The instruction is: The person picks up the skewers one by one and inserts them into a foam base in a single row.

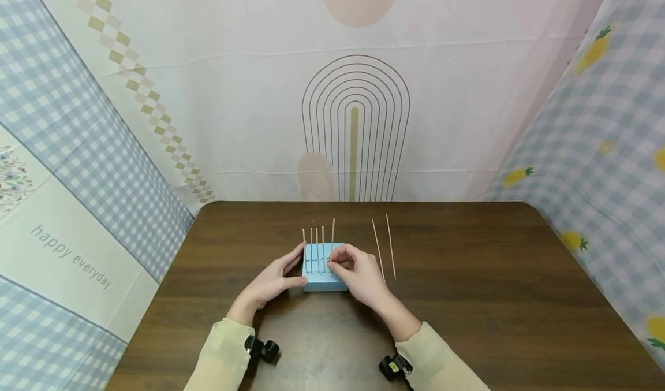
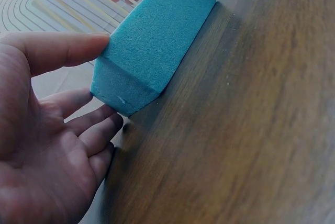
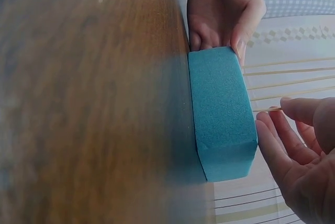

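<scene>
A light-blue foam block (image 1: 325,286) sits on the table, with several thin wooden skewers (image 1: 317,241) standing upright in a row in its left part. My left hand (image 1: 272,281) holds the block's left end, thumb at the near corner and fingers along the side, as the left wrist view shows against the block (image 2: 152,41). Between thumb and fingertips, my right hand (image 1: 363,275) pinches another skewer (image 1: 333,235) low down, just above the block's top. In the right wrist view this skewer (image 3: 267,110) reaches the block; whether its tip is inside cannot be told.
Two loose skewers, one nearer (image 1: 377,246) and one farther right (image 1: 391,246), lie on the brown wooden table (image 1: 467,298) to the right of the block. A patterned cloth (image 1: 249,119) hangs behind the table, with checked cloths at both sides.
</scene>
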A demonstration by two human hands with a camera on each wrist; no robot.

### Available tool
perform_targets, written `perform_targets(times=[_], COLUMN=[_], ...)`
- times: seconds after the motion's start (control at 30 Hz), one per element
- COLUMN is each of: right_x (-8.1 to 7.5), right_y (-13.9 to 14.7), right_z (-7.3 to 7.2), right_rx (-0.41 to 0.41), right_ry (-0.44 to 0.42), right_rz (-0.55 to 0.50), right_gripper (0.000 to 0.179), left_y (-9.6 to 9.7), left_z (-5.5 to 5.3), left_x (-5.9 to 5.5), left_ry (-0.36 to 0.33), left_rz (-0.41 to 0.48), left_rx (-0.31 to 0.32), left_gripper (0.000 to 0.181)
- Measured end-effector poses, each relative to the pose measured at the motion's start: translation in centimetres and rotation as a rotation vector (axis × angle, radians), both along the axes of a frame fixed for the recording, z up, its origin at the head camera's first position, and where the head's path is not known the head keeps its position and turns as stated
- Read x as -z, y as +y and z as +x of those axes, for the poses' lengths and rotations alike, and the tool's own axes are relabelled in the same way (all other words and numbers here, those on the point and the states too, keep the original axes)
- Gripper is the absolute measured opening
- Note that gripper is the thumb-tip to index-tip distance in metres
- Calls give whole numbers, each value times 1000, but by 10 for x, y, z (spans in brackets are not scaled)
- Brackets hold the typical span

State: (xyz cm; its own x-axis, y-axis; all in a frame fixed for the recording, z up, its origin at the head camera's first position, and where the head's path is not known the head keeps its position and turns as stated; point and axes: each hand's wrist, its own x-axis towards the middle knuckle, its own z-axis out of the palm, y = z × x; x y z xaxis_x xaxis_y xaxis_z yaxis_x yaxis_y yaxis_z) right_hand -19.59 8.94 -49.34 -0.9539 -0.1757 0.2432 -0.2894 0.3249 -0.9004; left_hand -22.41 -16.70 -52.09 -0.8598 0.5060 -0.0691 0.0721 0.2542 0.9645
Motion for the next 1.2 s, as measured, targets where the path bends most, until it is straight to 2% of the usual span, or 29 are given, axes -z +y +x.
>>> perform_targets(times=[0.33, 0.87, 1.2], right_x=[0, 2, 2], right_y=[0, -1, -1], right_z=[0, -1, -1], right_rx=[-8, -12, -17], right_ry=[19, 10, 14], right_rz=[79, 117, 124], right_gripper=[9, 8, 7], left_y=[0, -1, 0], left_z=[0, 2, 1], left_x=[-2, -3, -2], left_ry=[-1, -18, -9], left_rz=[-6, -29, -12], left_rx=[2, -7, -8], left_gripper=[92, 92, 92])
